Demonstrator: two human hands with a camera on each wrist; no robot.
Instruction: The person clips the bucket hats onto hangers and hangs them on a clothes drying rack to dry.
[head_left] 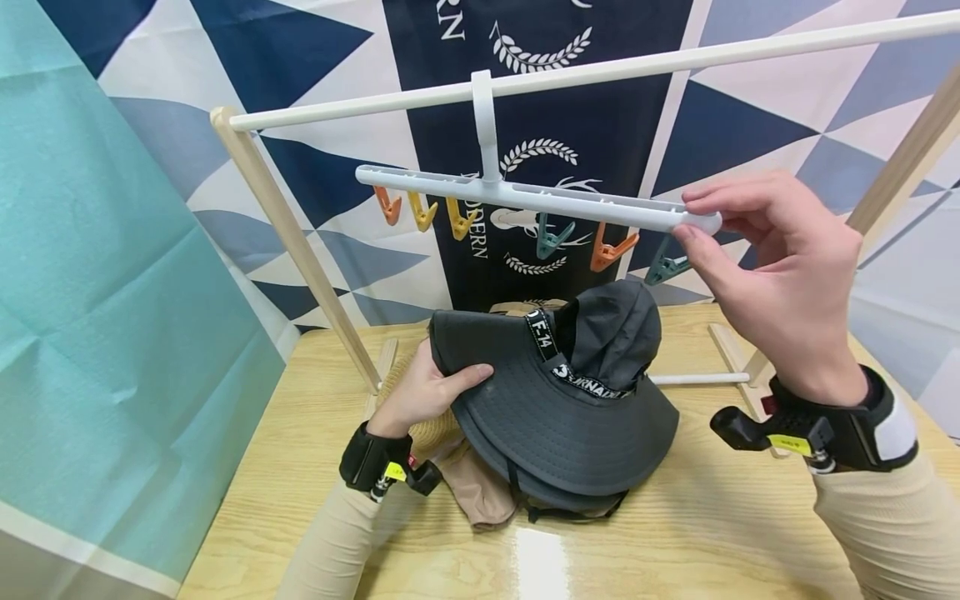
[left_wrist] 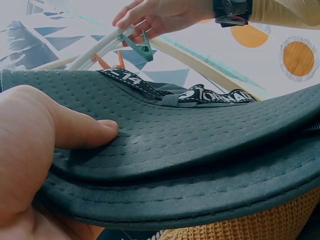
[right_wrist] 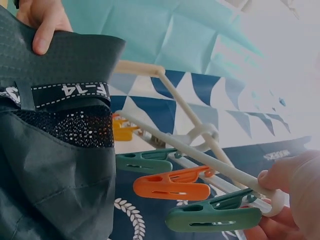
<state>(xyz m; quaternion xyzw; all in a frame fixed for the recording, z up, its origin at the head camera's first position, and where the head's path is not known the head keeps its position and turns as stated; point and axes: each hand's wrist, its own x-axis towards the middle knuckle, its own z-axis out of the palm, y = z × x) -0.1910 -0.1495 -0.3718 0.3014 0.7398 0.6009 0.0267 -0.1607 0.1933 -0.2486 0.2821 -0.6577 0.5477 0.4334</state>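
My left hand [head_left: 431, 387] pinches the wide brim of a dark grey sun hat [head_left: 570, 433], thumb on top and fingers underneath. White lettering runs along the hat's black band [right_wrist: 70, 94], and mesh shows below it in the right wrist view. With thumb and fingers, my right hand [head_left: 787, 258] grips the right end of a white clip hanger [head_left: 555, 200], which hooks over the rack's bar. Orange, yellow and green clips hang from it; a green clip [head_left: 666, 265] is right beside my right thumb, and an orange clip [right_wrist: 172, 186] comes next to it.
The wooden drying rack [head_left: 281, 225] stands on the wood-grain table [head_left: 720, 517], its white bar [head_left: 637, 75] running across the top. Beneath the grey hat lie a beige cloth item [head_left: 480, 492] and a woven straw-coloured hat [head_left: 431, 433]. A patterned cloth [head_left: 352, 258] hangs behind.
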